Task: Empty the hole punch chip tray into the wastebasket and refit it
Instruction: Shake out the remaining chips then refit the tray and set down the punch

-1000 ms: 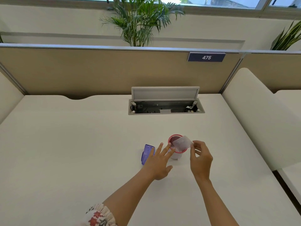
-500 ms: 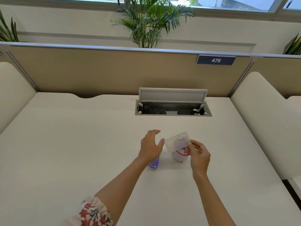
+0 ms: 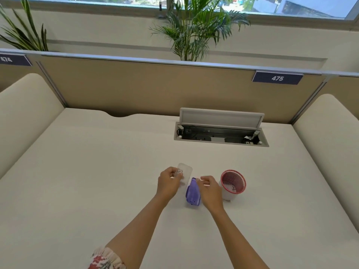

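The clear plastic chip tray is pinched at its near end by my left hand, a little above the table. Just to its right the purple hole punch lies on the white table. My right hand has its thumb and fingertips closed on the punch's far end. The small white wastebasket with a red rim stands upright right of that hand, apart from it. Red mesh lines the basket's inside.
An open cable hatch with a raised lid is set into the table behind the work spot. Beige partitions close the back and rounded side panels flank the desk. Potted palms stand beyond the partition.
The chip tray went from my right hand, over the wastebasket, to my left hand left of the punch. My right hand came down onto the punch. The view shifted left.
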